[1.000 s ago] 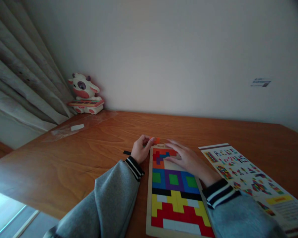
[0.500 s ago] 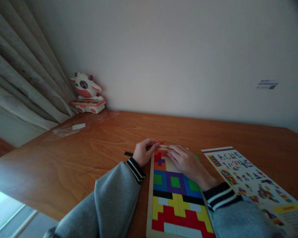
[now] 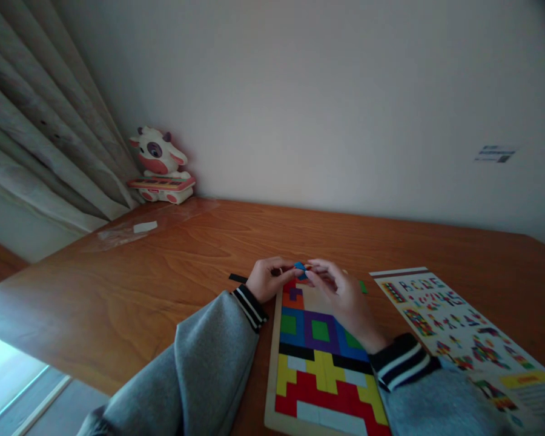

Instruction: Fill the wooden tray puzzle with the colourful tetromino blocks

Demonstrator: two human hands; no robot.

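Hands meet over the far end of the puzzle board (image 3: 318,363).
We pinch a blue piece (image 3: 300,267) between left hand (image 3: 269,281) and right hand (image 3: 340,293), fingertips closed on it; next we judge it needs turning to fit the bare gap below.

Dim, soft daylight from lower left, wide-angle bending at edges, slight blur

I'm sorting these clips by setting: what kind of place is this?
Probably a room at home, perhaps a child's room or study: a wooden desk against a plain wall, curtains, a toy cow, and a colourful block puzzle with its pattern sheet.
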